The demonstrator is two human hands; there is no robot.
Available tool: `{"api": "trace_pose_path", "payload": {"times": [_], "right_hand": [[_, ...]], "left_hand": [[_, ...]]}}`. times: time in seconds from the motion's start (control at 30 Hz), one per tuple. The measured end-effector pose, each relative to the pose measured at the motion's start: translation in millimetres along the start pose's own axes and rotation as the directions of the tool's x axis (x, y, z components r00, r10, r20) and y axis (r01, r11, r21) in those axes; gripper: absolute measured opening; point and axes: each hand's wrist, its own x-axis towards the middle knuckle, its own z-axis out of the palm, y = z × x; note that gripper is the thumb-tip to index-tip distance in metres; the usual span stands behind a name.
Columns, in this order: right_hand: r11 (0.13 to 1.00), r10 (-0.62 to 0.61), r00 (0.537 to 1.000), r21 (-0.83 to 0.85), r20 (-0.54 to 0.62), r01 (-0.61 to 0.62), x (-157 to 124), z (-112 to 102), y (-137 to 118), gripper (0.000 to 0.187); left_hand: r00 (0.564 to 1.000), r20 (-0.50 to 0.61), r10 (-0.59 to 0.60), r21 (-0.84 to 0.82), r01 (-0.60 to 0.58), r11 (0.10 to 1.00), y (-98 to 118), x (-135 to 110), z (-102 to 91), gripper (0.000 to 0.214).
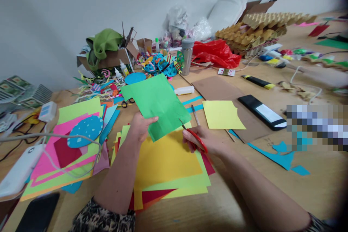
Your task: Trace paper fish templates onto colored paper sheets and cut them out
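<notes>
My left hand (140, 126) pinches a sheet of green paper (160, 101) at its lower left edge, thumb on top, and holds it up off the table. A notch shows at the sheet's upper left corner. Red-handled scissors (198, 140) are gripped in my right hand (206, 139), with their blades at the green sheet's lower right edge. Whether the blades are parted is too small to tell. Beneath both hands lies a stack of coloured paper with a dark yellow sheet (168, 166) on top. A pale yellow piece (221, 114) lies to the right.
Coloured sheets (43, 159) and a dotted blue oval (85, 131) are at left, near a phone (38, 212). A grey bottle (187, 56), red plastic bag (217, 54) and egg trays (252, 30) stand behind. A cutter knife (258, 82) and blue scraps (274, 156) lie right.
</notes>
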Motion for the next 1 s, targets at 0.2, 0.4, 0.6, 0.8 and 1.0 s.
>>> {"api": "trace_pose_path", "payload": {"times": [0.2,0.4,0.6,0.8,1.0], "right_hand": [[0.998,0.042,0.999,0.05,0.023,-0.043,-1.8,1.1,-1.7,0.064],[0.997,0.056,0.998,0.056,0.017,-0.057,-1.1,1.6,-0.3,0.061],[0.996,0.051,0.999,0.072,0.008,-0.051,-1.3,1.0,-0.4,0.062],[0.992,0.056,0.998,0.114,0.004,-0.056,-2.0,2.7,-0.6,0.06],[0.992,0.035,0.999,0.121,-0.01,-0.034,-0.7,2.6,0.7,0.06]], "left_hand": [[0.997,-0.06,0.043,0.024,-0.041,0.999,-1.3,1.2,0.0,0.053],[0.996,-0.068,0.056,0.03,-0.054,0.998,-2.5,2.3,-0.1,0.052],[0.999,-0.034,0.041,0.03,-0.04,0.999,-2.2,1.0,-0.1,0.052],[1.0,0.014,0.005,0.038,-0.006,0.999,-3.1,-0.1,0.5,0.049],[0.999,0.042,-0.015,0.018,0.014,1.0,-0.8,-1.7,0.7,0.051]]}}
